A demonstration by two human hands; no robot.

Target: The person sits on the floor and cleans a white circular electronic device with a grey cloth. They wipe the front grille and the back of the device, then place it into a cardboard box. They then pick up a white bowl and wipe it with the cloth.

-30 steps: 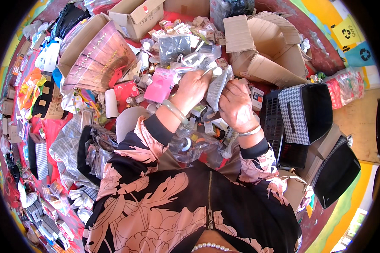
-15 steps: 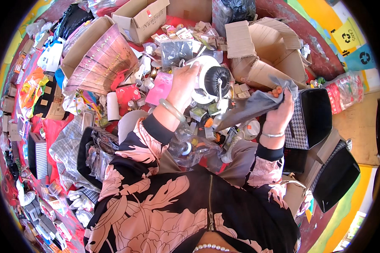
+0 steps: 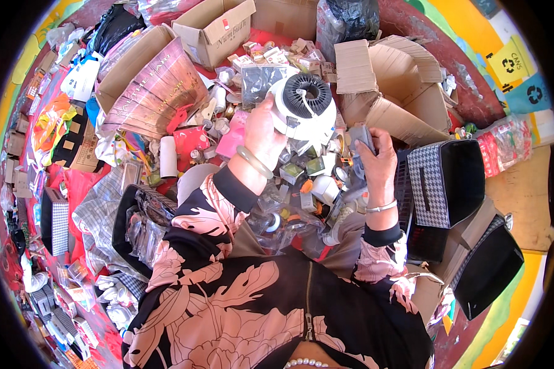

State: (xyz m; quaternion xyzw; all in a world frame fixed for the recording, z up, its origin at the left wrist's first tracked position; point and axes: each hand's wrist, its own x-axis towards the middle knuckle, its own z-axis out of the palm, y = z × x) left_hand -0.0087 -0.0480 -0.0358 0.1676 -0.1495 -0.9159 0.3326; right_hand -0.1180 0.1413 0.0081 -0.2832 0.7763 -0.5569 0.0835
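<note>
- One white round lamp-like fitting (image 3: 301, 107) with one black finned ring: I see it raised over the middle of the red floor (image 3: 474, 101).
- One left hand (image 3: 264, 132), grasping the fitting by its left rim; one pale bracelet (image 3: 254, 163) circles the wrist.
- One right hand (image 3: 380, 163), pinching one limp grey wrapping (image 3: 358, 144), apart from the fitting; whether cloth or film, I cannot tell.
- Beneath, one heap of small boxes (image 3: 316, 166), too many for me to count.
- Left of the hands, one pink box (image 3: 232, 136) and one white roll (image 3: 168, 158).
- Toward the floor's far edge, three open cartons (image 3: 406, 111).
- Near its right edge, two checked bins (image 3: 422, 184).
</note>
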